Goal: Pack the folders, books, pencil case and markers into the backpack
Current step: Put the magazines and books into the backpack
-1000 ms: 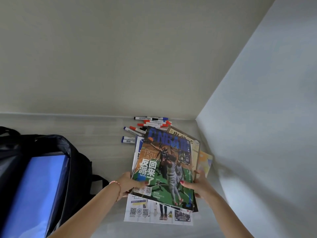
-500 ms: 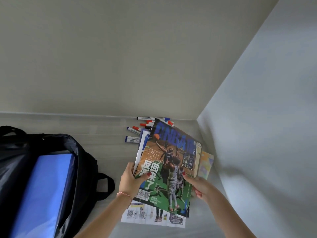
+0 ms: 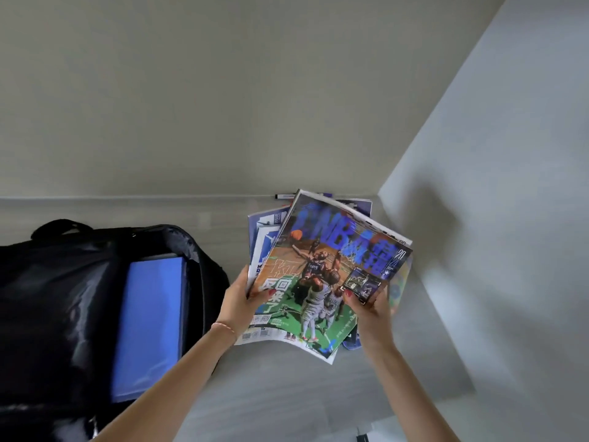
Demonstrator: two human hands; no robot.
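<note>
A stack of magazines, a basketball cover on top, is lifted and tilted above the grey table. My left hand grips the stack's left edge, thumb on the cover. My right hand grips its lower right edge. The black backpack lies open at the left with a blue folder standing inside it. One marker shows at the wall behind the stack; the other markers are hidden by the magazines. No pencil case is in view.
A pale wall runs along the table's far edge, and a second wall closes in at the right, forming a corner behind the magazines. The backpack's carry handle sticks up at its far end.
Both hands have lifted the whole magazine stack off the table and tilted it up, and it now covers most of the markers. The view has shifted so more of the backpack shows.
</note>
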